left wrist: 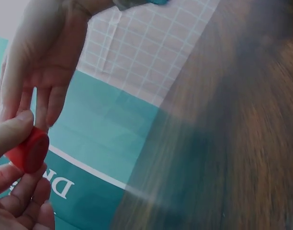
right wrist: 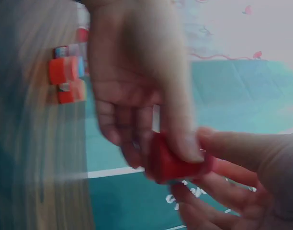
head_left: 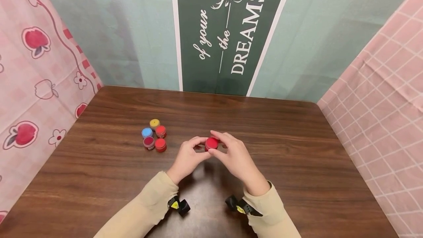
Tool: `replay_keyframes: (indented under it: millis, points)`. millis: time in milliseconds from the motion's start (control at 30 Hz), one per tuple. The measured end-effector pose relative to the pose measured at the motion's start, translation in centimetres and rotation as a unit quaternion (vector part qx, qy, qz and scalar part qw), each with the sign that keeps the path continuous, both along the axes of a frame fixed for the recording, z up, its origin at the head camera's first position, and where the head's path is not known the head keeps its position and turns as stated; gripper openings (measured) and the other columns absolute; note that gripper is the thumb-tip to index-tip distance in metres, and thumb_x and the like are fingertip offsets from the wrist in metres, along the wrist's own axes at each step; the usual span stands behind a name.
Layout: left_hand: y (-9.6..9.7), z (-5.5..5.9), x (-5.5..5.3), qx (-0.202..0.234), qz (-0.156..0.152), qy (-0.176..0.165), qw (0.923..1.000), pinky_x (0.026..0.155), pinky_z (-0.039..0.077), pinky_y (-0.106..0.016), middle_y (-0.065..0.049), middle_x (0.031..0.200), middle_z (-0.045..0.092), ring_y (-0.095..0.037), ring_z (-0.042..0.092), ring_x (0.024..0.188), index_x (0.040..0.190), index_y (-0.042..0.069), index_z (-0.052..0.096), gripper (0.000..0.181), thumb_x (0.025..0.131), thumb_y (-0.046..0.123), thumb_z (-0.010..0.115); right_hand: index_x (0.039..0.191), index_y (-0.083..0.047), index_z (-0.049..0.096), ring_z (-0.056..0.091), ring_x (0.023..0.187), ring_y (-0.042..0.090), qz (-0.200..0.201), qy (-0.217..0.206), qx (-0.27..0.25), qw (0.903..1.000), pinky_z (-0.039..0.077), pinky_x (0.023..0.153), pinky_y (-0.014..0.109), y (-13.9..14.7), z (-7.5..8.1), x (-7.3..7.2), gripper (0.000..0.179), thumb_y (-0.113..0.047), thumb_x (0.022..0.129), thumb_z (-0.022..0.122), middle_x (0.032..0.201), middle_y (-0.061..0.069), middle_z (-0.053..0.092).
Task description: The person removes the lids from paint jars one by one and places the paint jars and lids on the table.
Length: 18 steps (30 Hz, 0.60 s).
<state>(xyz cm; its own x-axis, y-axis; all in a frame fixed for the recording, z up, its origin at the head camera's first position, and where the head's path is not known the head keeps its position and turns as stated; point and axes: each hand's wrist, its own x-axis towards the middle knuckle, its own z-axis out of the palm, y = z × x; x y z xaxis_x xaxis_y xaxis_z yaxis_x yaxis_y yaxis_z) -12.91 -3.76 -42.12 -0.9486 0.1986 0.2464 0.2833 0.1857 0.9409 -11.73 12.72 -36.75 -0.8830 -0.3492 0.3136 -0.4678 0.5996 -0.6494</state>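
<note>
A small red jar (head_left: 211, 143) is held up over the table between both hands, its round top facing the head camera. My left hand (head_left: 188, 156) pinches it from the left with thumb and fingers. From the right, my right hand (head_left: 235, 157) pinches the same jar, thumb at the near side and a finger at the far side. In the left wrist view the red jar (left wrist: 31, 152) sits between the fingertips of the two hands. The right wrist view is blurred, with the red jar (right wrist: 175, 160) partly covered by a thumb.
Left of the hands, several small jars stand grouped on the wooden table (head_left: 290, 150): a yellow jar (head_left: 154, 123), a blue jar (head_left: 147, 132), a dark red jar (head_left: 149, 142) and red jars (head_left: 161, 144). Fabric curtains (head_left: 132, 28) enclose the table's back and sides.
</note>
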Motion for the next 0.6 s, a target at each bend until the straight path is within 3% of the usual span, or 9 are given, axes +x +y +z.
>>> replay_keyframes:
  millis: [100,167,233,367,467,600]
  points:
    - [0.1,0.0,0.0,-0.005,0.000,-0.001,1.0000,0.081,0.049,-0.037,-0.002,0.096,0.066,-0.016,0.058,0.091,0.105,0.007,0.069,0.032,0.074,0.011,0.078,0.126,-0.003,0.057,0.061,0.100,0.019,0.027,-0.014,0.005,0.9995,0.050,0.083,0.038,0.5,0.2,-0.1,0.052,-0.010,0.077,0.075,0.114,0.007,0.064]
    - [0.0,0.0,0.0,-0.004,0.002,0.006,1.0000,0.080,0.048,-0.037,-0.002,0.096,0.066,-0.017,0.058,0.091,0.104,0.006,0.069,0.032,0.074,0.010,0.078,0.125,-0.004,0.057,0.059,0.105,0.019,0.023,-0.009,0.014,0.9996,0.048,0.086,0.038,0.4,0.1,-0.1,0.054,-0.016,0.077,0.077,0.118,0.007,0.062]
    - [0.0,0.0,0.1,-0.003,0.006,0.014,0.9999,0.079,0.048,-0.037,-0.003,0.096,0.066,-0.017,0.058,0.090,0.103,0.006,0.068,0.031,0.074,0.009,0.078,0.121,-0.005,0.058,0.059,0.102,0.018,-0.003,0.008,0.027,0.9996,0.048,0.083,0.035,0.1,-0.2,-0.2,0.054,-0.025,0.075,0.079,0.115,0.005,0.061]
    - [0.1,0.0,0.2,-0.005,0.006,0.020,0.9998,0.079,0.048,-0.036,-0.001,0.096,0.065,-0.017,0.057,0.089,0.101,0.006,0.068,0.028,0.075,0.007,0.077,0.100,-0.008,0.059,0.056,0.080,0.016,-0.075,0.046,0.049,0.9949,0.047,0.067,0.030,-0.7,-0.7,-0.1,0.048,-0.038,0.070,0.081,0.095,0.001,0.057]
    - [0.2,-0.1,0.2,-0.007,0.001,0.013,0.9999,0.079,0.048,-0.034,0.000,0.096,0.065,-0.016,0.057,0.089,0.101,0.008,0.069,0.026,0.076,0.007,0.075,0.092,-0.007,0.061,0.053,0.070,0.016,-0.095,0.061,0.041,0.9927,0.045,0.060,0.028,-1.0,-0.8,0.1,0.040,-0.033,0.070,0.082,0.086,0.001,0.054]
    - [0.2,0.0,0.1,-0.013,0.006,0.013,0.9998,0.079,0.048,-0.034,0.001,0.096,0.066,-0.015,0.057,0.090,0.101,0.009,0.071,0.026,0.076,0.008,0.076,0.102,-0.004,0.068,0.056,0.074,0.016,-0.074,0.055,0.030,0.9953,0.047,0.063,0.029,-0.9,-0.5,0.2,0.037,-0.022,0.072,0.081,0.088,0.002,0.056]
